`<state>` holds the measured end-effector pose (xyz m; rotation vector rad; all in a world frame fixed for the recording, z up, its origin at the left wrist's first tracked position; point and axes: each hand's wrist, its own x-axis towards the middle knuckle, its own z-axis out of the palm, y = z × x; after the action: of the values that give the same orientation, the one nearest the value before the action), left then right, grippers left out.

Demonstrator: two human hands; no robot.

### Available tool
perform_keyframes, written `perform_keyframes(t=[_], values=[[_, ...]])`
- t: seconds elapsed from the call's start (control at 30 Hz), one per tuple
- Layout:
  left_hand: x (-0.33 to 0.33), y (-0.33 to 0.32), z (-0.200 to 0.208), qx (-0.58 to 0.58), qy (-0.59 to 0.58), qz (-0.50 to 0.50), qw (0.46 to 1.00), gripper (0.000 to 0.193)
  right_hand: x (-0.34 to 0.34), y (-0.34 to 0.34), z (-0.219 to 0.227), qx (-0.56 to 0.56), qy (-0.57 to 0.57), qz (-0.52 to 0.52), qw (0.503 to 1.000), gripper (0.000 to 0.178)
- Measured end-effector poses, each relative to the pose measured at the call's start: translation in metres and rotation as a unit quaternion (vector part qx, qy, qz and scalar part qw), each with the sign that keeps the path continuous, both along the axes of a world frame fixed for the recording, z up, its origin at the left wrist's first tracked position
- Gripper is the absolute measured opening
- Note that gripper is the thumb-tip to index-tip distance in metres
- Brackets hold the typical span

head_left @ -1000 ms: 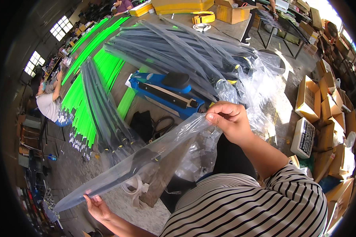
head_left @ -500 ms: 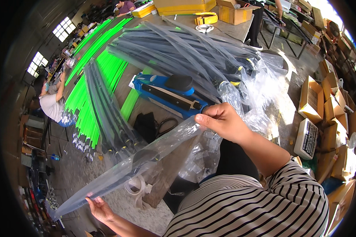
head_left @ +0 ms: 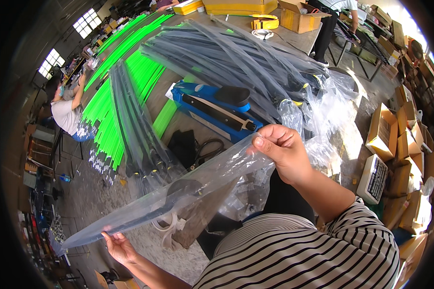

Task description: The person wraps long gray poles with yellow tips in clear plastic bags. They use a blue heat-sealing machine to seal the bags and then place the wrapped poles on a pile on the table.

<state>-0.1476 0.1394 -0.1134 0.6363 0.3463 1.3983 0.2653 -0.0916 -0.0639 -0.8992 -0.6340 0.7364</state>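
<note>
A long clear plastic sleeve [head_left: 236, 156] stretches diagonally between my hands, a dark slender item [head_left: 161, 208] with a wider dark end lying inside it. My right hand [head_left: 287, 151] pinches the sleeve's upper end between thumb and fingers. Near the sleeve's lower left end, my left hand [head_left: 119, 246] grips its edge from below, thumb on the near side. Just beyond my right hand, on the table, sits a blue tool [head_left: 197, 94] with a black padded top and a long slot, like a bag sealer. Black-handled scissors [head_left: 209, 150] and a small black item [head_left: 182, 144] lie beside it.
Bagged dark items [head_left: 217, 58] are heaped across the table, with more [head_left: 140, 125] at left. Bright green rods [head_left: 113, 108] lie beside them. Loose clear bags [head_left: 318, 125] pile at right. Cardboard boxes [head_left: 383, 130] line the right side. Co-workers [head_left: 67, 108] are at left and far right.
My view has shifted slightly, so the table appears farther right. My right hand has moved a little right with the sleeve's end, its fingers more curled. Both hands keep their hold.
</note>
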Motion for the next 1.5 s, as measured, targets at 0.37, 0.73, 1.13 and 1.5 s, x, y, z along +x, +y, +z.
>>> perform_keyframes(t=[0.37,0.73,1.13,1.5], values=[[-0.025,0.0,0.004,-0.024,0.011,0.046,0.999,0.021,0.017,-0.004,0.005,0.015,-0.003,-0.152,0.988,0.034],[-0.002,-0.011,0.005,-0.039,0.036,0.048,0.997,0.021,0.005,0.015,-0.009,-0.052,-0.01,-0.064,0.997,0.014],[0.011,-0.018,-0.007,-0.066,0.086,0.081,0.991,0.021,0.013,0.017,-0.01,-0.136,0.003,-0.057,0.989,0.025],[0.061,-0.042,-0.002,-0.121,0.203,0.153,0.96,0.016,0.061,0.054,-0.035,-0.207,-0.387,-0.238,0.866,0.02]])
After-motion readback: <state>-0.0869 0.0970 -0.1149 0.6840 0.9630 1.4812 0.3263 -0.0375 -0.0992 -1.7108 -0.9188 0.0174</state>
